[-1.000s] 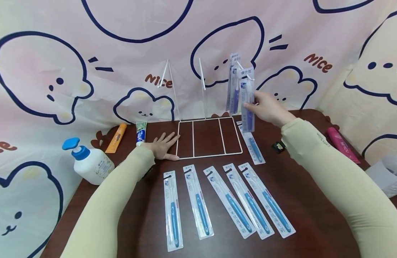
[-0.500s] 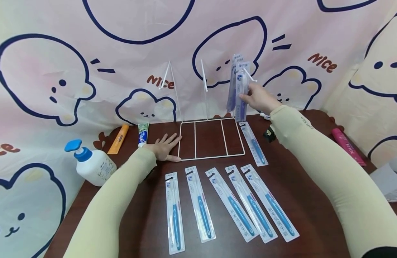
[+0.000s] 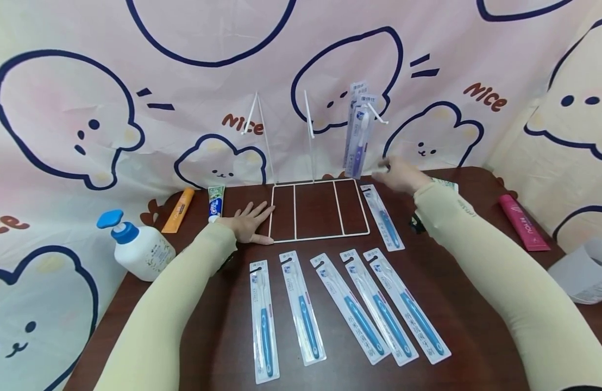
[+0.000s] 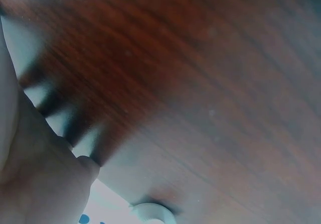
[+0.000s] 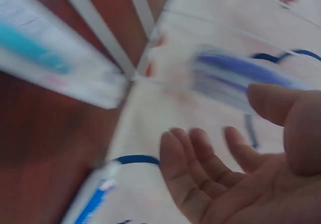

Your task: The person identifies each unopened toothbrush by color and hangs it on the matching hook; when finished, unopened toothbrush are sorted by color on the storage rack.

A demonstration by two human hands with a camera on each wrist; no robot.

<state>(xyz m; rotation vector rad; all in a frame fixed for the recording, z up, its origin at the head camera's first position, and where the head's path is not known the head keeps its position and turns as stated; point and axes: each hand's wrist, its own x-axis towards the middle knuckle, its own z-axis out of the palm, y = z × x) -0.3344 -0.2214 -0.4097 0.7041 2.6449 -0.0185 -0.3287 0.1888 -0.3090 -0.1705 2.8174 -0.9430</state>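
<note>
Hand, left: laid flat on the dark table, wide-fingered and holding nothing, with thumb by the near left corner of the white wire rack, presumably to steady a light frame. Hand, right: loosely bent, with thumb well away from fingers, nothing held, just right of the hanging packs; blurred, so exact clearance hard to judge.

Purple-handled toothbrush packs: hung one behind another on the right hook, likely by slots in the card tops, for facing forward in file. Long axis near vertical, brush head up, handle down; lower end of the front pack a little to the left. Left hook and middle hook: bare.

Single blue-handled pack: flat beside the rack's right edge, head end toward the backdrop. Five blue-handled packs: fanned in front of the rack, heads toward it, handles toward the person, apparently for easy picking; leftmost nearly straight, right-hand three slanted.

Farther out, left: toothpaste tube, orange tube, pump bottle. Farther right: pink tube, white-labelled bottle. Behind: cartoon-printed backdrop.
</note>
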